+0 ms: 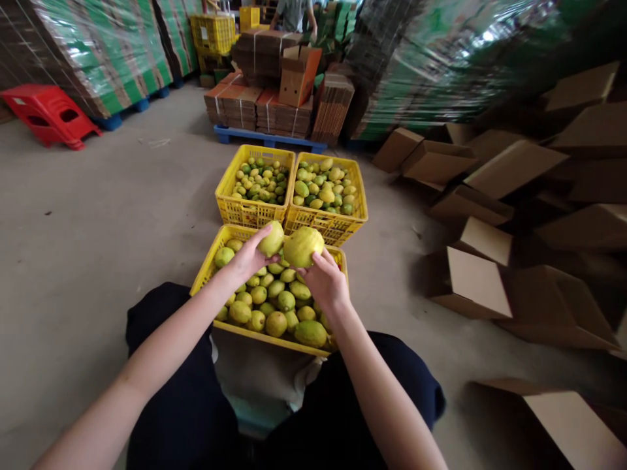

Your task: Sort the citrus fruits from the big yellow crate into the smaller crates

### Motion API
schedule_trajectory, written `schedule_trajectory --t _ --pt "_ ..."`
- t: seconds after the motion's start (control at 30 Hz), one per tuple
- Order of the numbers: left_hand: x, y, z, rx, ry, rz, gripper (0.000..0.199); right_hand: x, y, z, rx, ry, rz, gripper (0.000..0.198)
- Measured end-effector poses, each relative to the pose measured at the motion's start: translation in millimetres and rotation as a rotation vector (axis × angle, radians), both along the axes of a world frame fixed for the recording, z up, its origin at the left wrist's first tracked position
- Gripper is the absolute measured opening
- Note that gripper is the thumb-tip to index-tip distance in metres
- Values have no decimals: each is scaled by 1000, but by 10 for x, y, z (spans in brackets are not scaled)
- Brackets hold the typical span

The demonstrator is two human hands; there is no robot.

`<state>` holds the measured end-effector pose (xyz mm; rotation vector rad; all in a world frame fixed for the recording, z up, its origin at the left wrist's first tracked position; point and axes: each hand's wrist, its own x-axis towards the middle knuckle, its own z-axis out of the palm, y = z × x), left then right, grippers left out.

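My left hand [251, 256] is closed round a yellow-green lemon [271, 239], thumb along its upper side. Close beside it, my right hand [327, 279] grips a larger, yellower lemon [304, 247] from below and the right. Both fruits are held above the near yellow crate [267, 337], which is full of yellow and green lemons [275, 323]. The fingers under each fruit are partly hidden. Behind it stand a left yellow crate [249, 212] of mostly smaller, greener lemons and a right yellow crate [321, 228] of larger, yellower ones.
Open cardboard boxes [477, 281] lie piled on the right. Flattened cartons [245, 111] are stacked on a blue pallet [269, 138] ahead. A red stool [53, 114] stands at the far left. A person [294, 14] is at the back, beyond the cartons.
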<state>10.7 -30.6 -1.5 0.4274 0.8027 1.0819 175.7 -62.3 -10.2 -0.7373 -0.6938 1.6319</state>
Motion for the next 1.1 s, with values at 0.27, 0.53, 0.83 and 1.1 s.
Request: schedule_trajectory --t 0.27,0.53,0.83,1.1 --pt "-33 23 31 -100 -84 60 32 -19 -7 -15 -140 154 3 22" --pt "17 -31 38 -203 -44 24 26 -7 58 -23 -376 251 -88 31" --pt "-22 -9 -92 -170 -250 132 20 -27 117 -65 -541 201 -153 37" --pt "-33 -21 -113 -212 -272 48 28 18 104 -140 -420 171 77 51"
